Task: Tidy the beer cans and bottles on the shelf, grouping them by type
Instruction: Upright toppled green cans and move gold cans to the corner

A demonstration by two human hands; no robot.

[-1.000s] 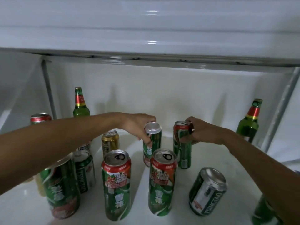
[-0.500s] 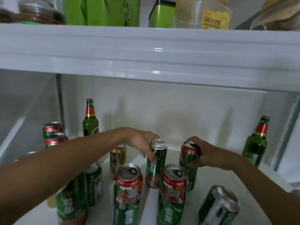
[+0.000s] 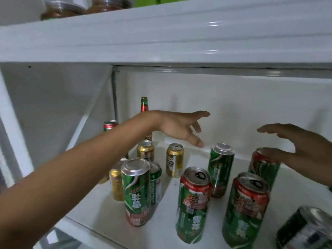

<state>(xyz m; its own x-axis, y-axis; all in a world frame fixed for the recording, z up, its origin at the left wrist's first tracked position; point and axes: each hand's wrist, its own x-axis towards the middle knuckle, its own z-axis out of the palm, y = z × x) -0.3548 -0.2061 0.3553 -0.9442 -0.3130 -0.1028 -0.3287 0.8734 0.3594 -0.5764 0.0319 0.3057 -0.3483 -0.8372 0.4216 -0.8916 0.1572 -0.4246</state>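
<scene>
My left hand point(image 3: 181, 129) hung open, fingers spread, holding nothing, above the white shelf point(image 3: 179, 159). My right hand point(image 3: 303, 146) was likewise open, its fingers resting on the rim of a red-topped green can point(image 3: 263, 168) without closing on it. A silver-topped green can point(image 3: 221, 169) stood upright between the two hands, untouched. Two tall red-topped cans point(image 3: 195, 203) stood nearer the front. Gold cans point(image 3: 174, 159) stood left of centre, beside another green can point(image 3: 137, 191). A green bottle point(image 3: 144, 106) stood upright at the rear left corner.
</scene>
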